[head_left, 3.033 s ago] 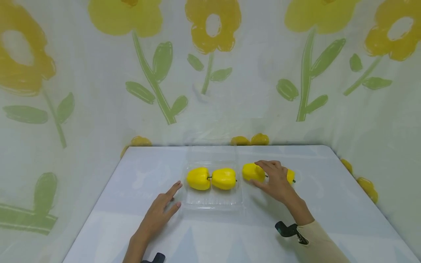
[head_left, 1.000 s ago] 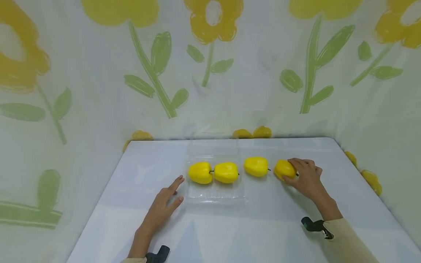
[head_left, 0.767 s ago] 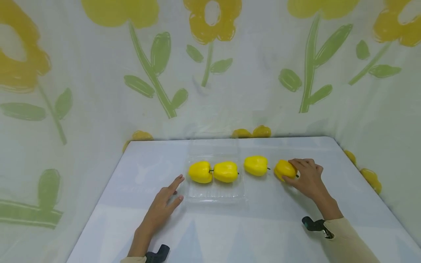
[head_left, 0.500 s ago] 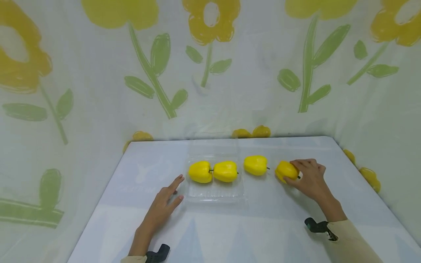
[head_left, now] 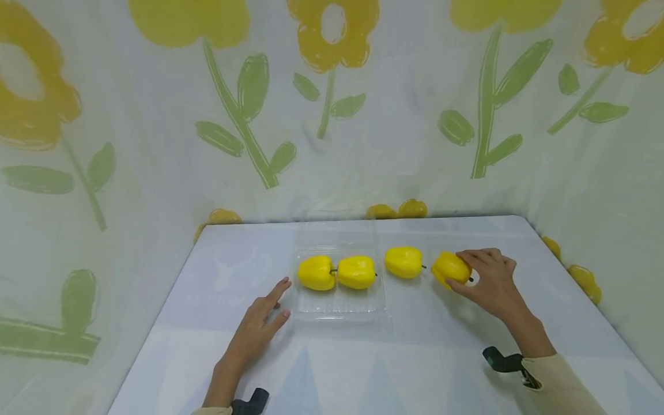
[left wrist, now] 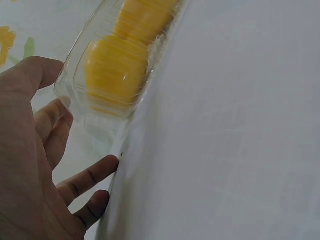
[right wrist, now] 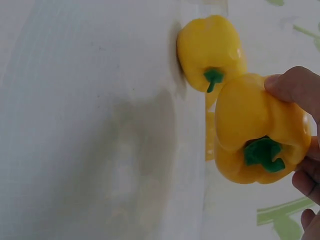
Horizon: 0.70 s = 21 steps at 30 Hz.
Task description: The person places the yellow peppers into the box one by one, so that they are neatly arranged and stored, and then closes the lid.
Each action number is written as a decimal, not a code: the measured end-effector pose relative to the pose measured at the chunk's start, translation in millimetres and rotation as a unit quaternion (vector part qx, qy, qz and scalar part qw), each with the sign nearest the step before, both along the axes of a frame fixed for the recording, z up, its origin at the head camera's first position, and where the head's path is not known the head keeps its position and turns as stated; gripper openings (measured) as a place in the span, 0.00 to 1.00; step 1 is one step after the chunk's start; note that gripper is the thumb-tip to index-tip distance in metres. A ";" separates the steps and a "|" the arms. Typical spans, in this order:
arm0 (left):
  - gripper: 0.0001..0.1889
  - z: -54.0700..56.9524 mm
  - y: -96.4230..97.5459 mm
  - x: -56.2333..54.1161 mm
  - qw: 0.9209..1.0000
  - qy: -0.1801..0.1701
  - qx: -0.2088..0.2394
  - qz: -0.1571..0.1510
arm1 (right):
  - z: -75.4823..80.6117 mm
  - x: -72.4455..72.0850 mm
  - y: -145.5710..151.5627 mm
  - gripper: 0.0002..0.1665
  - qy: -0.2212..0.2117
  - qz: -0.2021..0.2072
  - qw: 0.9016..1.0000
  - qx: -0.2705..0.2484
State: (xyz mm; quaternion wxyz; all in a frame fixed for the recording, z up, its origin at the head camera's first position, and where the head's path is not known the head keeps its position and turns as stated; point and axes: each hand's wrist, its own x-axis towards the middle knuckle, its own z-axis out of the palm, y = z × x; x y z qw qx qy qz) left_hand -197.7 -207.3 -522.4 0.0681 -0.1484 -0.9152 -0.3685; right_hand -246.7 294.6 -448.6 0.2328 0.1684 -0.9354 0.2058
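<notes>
My right hand (head_left: 495, 282) pinches a yellow bell pepper (head_left: 449, 268) between thumb and fingers, at the right end of the row. The right wrist view shows this held pepper (right wrist: 260, 130) with its green stem toward the camera and a soft shadow on the table. Just left of it lies another yellow bell pepper (head_left: 403, 262). Two more peppers, a left one (head_left: 316, 273) and a right one (head_left: 356, 272), lie side by side in a clear plastic clamshell box (head_left: 339, 314). My left hand (head_left: 255, 325) is at the box's left side, fingers spread, fingertips right at its rim (left wrist: 64, 82).
The box's clear lid (head_left: 336, 233) stands folded back toward the wall. A white table (head_left: 218, 357) carries everything and ends at a patterned curtain (head_left: 404, 144) with yellow flowers. Dark wrist cameras sit on both wrists, the right one (head_left: 502, 360) just above the table.
My right hand has let go of the pepper beside the box, moved right and taken hold of the last pepper, which now appears slightly raised. My left hand stays beside the box.
</notes>
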 end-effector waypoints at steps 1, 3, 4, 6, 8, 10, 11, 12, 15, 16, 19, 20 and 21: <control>0.32 0.5 0.2 0.5 1.000 -0.001 0.000 0.000 | 1.5 0.1 -1.3 0.36 0.003 0.002 1.000 0.000; 0.32 1.2 0.3 1.2 1.000 -0.005 -0.003 0.002 | 4.3 0.7 -4.1 0.36 0.007 0.007 1.000 0.002; 0.32 1.6 0.3 1.5 1.000 -0.009 -0.001 0.002 | 5.5 1.1 -5.5 0.36 0.009 0.009 1.000 0.002; 0.32 2.2 0.1 2.0 1.000 -0.013 0.002 0.002 | 8.0 1.9 -8.3 0.36 0.013 0.015 1.000 0.000; 0.32 2.8 0.3 1.3 1.000 -0.012 0.001 0.001 | 10.4 3.6 -10.5 0.35 0.018 0.021 1.000 -0.001; 0.32 3.3 0.6 0.6 1.000 -0.008 0.002 -0.001 | 13.0 5.0 -12.9 0.35 0.024 0.027 0.999 -0.003; 0.32 3.4 0.8 0.2 1.000 -0.006 0.002 -0.001 | 14.3 5.5 -14.0 0.35 0.027 0.030 0.999 -0.005; 0.32 3.7 0.9 -0.1 1.000 -0.005 0.003 -0.001 | 15.5 6.0 -14.8 0.35 0.030 0.033 0.999 -0.005; 0.32 3.2 1.5 -1.0 1.000 -0.004 0.003 -0.001 | 18.4 6.5 -17.4 0.35 0.043 0.042 0.998 -0.007; 0.32 2.9 1.7 -1.1 1.000 -0.006 0.003 -0.002 | 19.2 6.4 -18.1 0.35 0.048 0.046 0.998 -0.009; 0.32 2.7 1.5 -0.1 1.000 -0.009 0.001 0.000 | 20.4 5.1 -20.5 0.36 0.055 0.056 0.997 -0.011; 0.32 3.1 1.3 0.4 1.000 -0.009 0.000 0.002 | 20.6 4.6 -21.4 0.36 0.055 0.058 0.997 -0.013; 0.32 3.6 0.8 0.7 1.000 -0.010 0.000 0.003 | 20.6 4.1 -22.3 0.36 0.054 0.061 0.997 -0.015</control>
